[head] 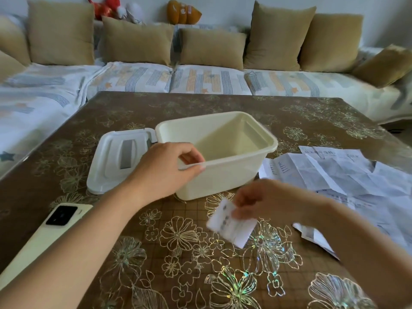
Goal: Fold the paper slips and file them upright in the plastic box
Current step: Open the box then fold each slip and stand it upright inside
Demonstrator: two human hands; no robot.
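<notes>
- A cream phone [44,230] lies at the lower left of the flower-patterned desk [156,275], well apart from the work.
- A white lid [111,161] rests left of centre, just beside the plastic box [223,175], so the opening stays free.
- The left hand [165,170] pinches the box's near rim, thumb and curled fingers closed on it, probably to steady it for filing. The box sits at centre frame, and no slip stands in it yet.
- The right hand [267,201] pinches a small paper slip [231,228] low over the desk, in front of the box. Blur hides whether it is fully folded.
- Loose slips [345,175] lie spread at the right edge, unfiled.
- Nothing stands between the held slip and the box.
</notes>
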